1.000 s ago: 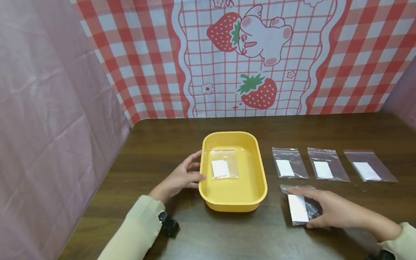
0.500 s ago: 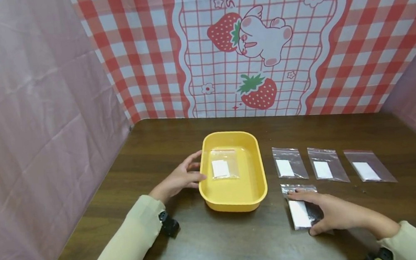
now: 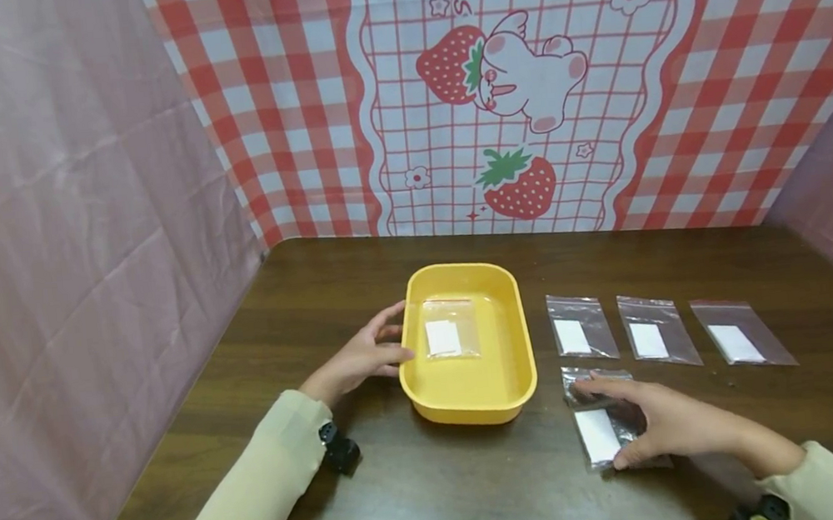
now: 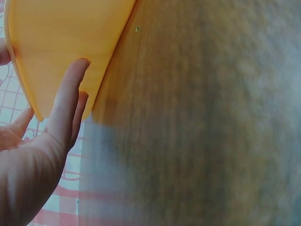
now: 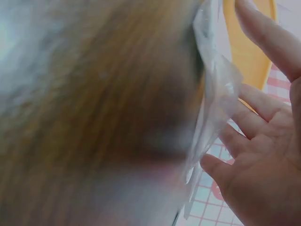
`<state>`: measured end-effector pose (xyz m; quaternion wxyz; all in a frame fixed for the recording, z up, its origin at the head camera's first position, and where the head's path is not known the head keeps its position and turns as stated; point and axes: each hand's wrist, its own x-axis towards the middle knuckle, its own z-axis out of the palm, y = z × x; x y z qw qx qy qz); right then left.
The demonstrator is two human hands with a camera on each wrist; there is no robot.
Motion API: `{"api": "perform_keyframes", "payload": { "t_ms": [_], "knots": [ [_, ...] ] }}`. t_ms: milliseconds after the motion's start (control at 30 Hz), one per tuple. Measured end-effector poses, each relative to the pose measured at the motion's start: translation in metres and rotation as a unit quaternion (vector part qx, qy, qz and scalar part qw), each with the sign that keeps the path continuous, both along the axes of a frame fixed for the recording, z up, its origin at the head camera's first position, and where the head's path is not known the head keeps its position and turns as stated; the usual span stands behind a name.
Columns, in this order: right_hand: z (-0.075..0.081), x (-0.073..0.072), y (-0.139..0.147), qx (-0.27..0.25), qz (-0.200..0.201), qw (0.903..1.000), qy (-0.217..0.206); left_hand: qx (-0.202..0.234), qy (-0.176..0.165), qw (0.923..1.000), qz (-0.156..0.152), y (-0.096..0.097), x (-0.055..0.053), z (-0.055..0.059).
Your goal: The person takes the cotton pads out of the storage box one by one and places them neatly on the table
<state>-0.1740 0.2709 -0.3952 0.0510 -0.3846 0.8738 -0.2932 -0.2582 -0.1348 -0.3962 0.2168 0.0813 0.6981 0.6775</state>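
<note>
A yellow tray (image 3: 470,387) stands on the table with a clear zip bag (image 3: 459,314) holding white pieces inside it. My left hand (image 3: 356,358) rests against the tray's left side. Its thumb and index fingertip touch the rim, and other fingers lie straight along the outer wall (image 4: 51,47). Right of the tray, another zip bag (image 3: 597,437) with a white rectangular piece lies on the table. Over it spreads my right hand (image 3: 661,416), thumb near the bottom edge and fingers near the zip end. In the right wrist view its fingertips touch the clear plastic (image 5: 216,99).
Behind that bag, a row of zip bags lies flat: one nearest the tray (image 3: 581,328), one in the middle (image 3: 668,332) and one at the far right (image 3: 758,332). Each contains a white piece. A checked strawberry cloth (image 3: 451,148) hangs behind the brown table (image 3: 343,275).
The bag under my right hand has settled flatter, and its white piece has shifted towards the near edge. My right fingers have loosened from it. My left hand and the tray stay in place.
</note>
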Motion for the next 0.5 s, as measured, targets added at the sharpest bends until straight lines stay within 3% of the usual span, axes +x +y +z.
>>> {"api": "perform_keyframes", "payload": {
  "t_ms": [300,500],
  "knots": [
    [0.011,-0.003,-0.013,-0.006,-0.068,0.9971,0.034,0.001,0.001,1.0000,0.000,0.000,0.001,0.000],
    [0.019,-0.009,-0.025,-0.049,-0.099,0.9939,-0.004,0.001,0.001,1.0000,0.001,-0.001,-0.001,-0.002]
  ]
}}
